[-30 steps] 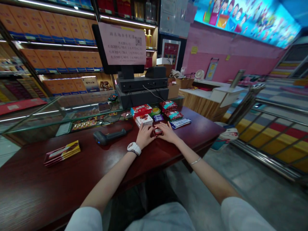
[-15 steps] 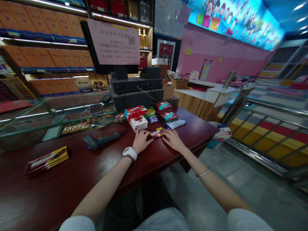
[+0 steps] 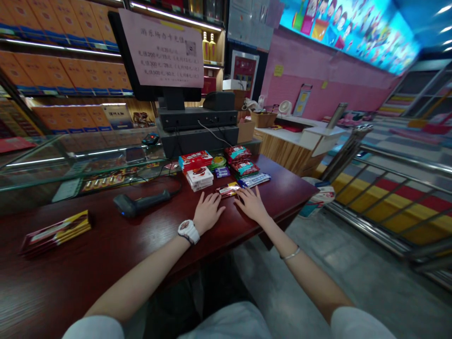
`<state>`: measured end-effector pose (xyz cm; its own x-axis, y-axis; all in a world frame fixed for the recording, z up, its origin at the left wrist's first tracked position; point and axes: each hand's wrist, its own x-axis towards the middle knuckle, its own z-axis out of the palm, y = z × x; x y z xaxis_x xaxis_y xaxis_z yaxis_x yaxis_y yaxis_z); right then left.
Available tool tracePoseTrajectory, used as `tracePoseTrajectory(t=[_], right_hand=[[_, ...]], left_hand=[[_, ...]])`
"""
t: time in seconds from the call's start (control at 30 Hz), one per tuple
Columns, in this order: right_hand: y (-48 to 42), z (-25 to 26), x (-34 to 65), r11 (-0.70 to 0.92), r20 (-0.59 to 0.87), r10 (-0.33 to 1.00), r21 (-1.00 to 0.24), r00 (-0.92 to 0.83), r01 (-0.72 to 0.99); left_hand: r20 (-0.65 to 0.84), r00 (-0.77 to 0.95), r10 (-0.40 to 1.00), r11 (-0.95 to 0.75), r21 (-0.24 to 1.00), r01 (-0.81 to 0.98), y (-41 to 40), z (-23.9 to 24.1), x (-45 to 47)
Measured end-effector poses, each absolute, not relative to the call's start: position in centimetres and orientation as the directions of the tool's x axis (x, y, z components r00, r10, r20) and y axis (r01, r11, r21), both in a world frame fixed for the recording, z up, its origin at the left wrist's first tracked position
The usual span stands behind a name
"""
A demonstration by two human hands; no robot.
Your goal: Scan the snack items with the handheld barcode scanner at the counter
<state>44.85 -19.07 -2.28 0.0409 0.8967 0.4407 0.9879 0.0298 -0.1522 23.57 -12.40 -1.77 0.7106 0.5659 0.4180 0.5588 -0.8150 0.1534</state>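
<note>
My left hand [image 3: 207,212] lies flat on the dark red counter [image 3: 148,240] with its fingers spread, a white watch on the wrist. My right hand [image 3: 250,203] also rests flat and open beside it. A small snack bar in a red and yellow wrapper [image 3: 228,189] lies just beyond both sets of fingertips; whether they touch it I cannot tell. Behind it sit a white box with a red picture [image 3: 199,177], a red box [image 3: 195,160], red snack bags [image 3: 243,167] and a blue-white wrapped pack [image 3: 254,179].
A black barcode scanner [image 3: 139,203] lies left of my hands, its cable running back. A flat yellow and red pack [image 3: 56,230] lies at far left. A till with a monitor [image 3: 162,56] stands behind the snacks. Glass display case [image 3: 88,165] at left, metal railing [image 3: 388,188] at right.
Both hands have drawn back from the snack bar and flattened on the counter. The bar now lies uncovered in front of the fingertips. The camera has shifted slightly right.
</note>
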Motion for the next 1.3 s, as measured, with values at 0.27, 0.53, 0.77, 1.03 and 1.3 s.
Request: tracePoseTrajectory(t=[0.27, 0.53, 0.77, 1.03, 1.3], right_hand=[[-16.2, -2.3, 45.3, 0.027, 0.433, 0.901, -0.074, 0.007, 0.997], [-15.8, -2.5, 44.8, -0.098, 0.276, 0.954, -0.079, 0.116, 0.992], [-15.5, -2.6, 44.7, -0.142, 0.218, 0.964, -0.076, 0.155, 0.987], [-15.8, -2.1, 44.3, -0.124, 0.288, 0.946, -0.093, 0.146, 0.988], [-14.7, 0.1, 39.7, 0.050, 0.415, 0.910, -0.102, -0.003, 0.994]], left_hand=[[0.375, 0.705, 0.602, -0.793, 0.178, 0.582, -10.5, -1.7, 24.5], [0.264, 0.700, 0.663, -0.744, 0.131, 0.655, -10.2, -1.2, 24.7], [0.239, 0.689, 0.684, -0.727, 0.142, 0.672, -10.2, -1.3, 24.8], [0.364, 0.641, 0.676, -0.715, 0.115, 0.689, -11.0, -0.4, 23.8], [0.460, 0.582, 0.671, -0.686, 0.088, 0.722, -11.8, 1.4, 20.4]])
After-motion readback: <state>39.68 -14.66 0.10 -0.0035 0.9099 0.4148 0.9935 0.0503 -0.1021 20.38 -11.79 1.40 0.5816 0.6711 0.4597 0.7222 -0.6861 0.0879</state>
